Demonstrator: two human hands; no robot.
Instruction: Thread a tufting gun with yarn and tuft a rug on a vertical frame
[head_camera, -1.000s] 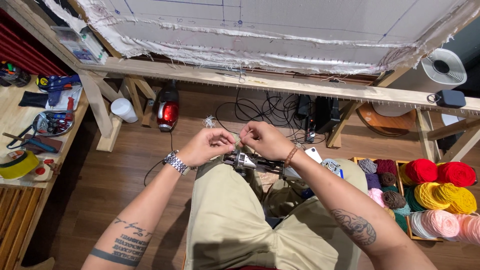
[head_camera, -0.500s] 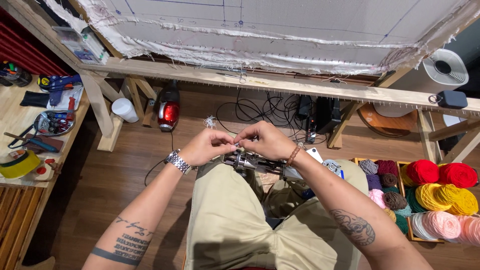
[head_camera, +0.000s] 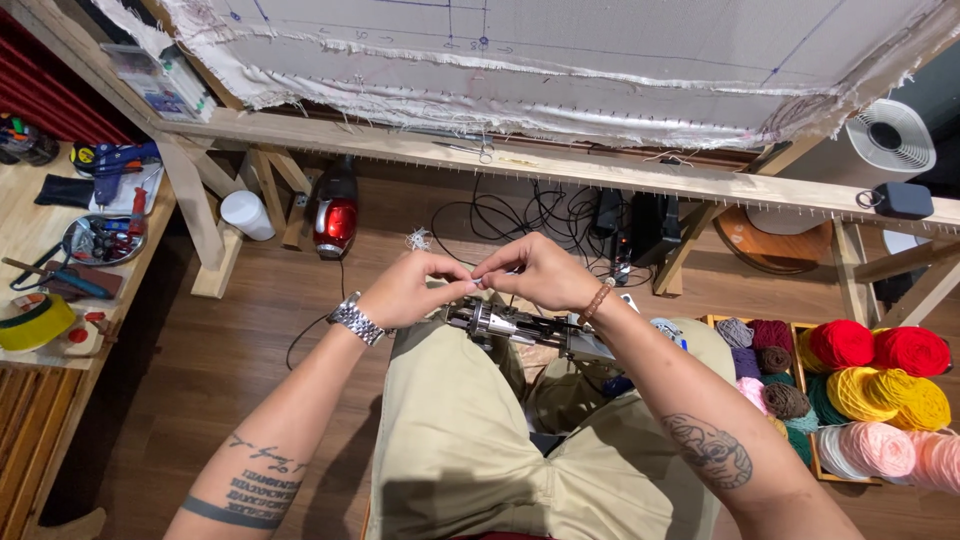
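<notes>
**Asker:** Hands first — what has changed over the last second?

**Describer:** Left hand (head_camera: 415, 290) and right hand (head_camera: 530, 272) have drawn together above the lap. A second ago they sat slightly apart; now their fingertips meet, pinching something thin and pale, likely a strand of yarn, too fine to tell for sure. Both hands are nearly closed in that pinch.

**Asker:** And the tool?

**Describer:** A metal tufting gun (head_camera: 505, 325) rests across the khaki trousers (head_camera: 450, 440), just below the hands, touched by neither. The closing pinch suggests threading work at the tool's tip.

**Asker:** What else lies around the tool?

**Describer:** Beyond it, a wooden frame (head_camera: 560, 170) holds stretched white cloth (head_camera: 560, 60). Under the frame sit tangled black cables (head_camera: 520, 215) and a red vacuum cleaner (head_camera: 335, 215). Right of the tool, a crate of yarn balls (head_camera: 860, 385) in red, yellow and pink. Far left, a workbench (head_camera: 40, 250) with hand tools. Nothing blocks the hands.
</notes>
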